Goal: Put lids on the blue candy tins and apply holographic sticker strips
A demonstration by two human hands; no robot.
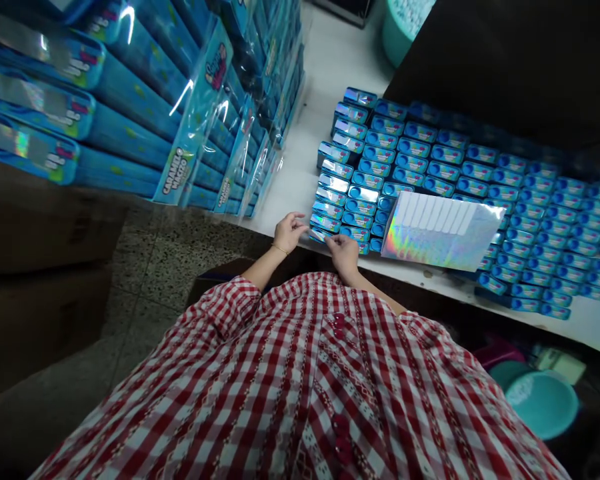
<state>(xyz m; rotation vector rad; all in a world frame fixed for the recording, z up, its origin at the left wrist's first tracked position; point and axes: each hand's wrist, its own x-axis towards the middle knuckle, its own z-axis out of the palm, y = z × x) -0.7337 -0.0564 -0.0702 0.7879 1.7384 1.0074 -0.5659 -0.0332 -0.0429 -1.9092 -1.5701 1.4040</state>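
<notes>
Hands stand just apart, left [290, 232] open, right [343, 257] pinching one foil-faced case [319, 235] at the corner of the blue cases [360, 200] on the white table [330, 80]; one holographic sheet [443, 230] lies on the rows.

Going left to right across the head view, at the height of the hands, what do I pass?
Brown cardboard boxes → speckled terrazzo floor → left hand → right hand → holographic foil sheet → rows of blue cases
</notes>
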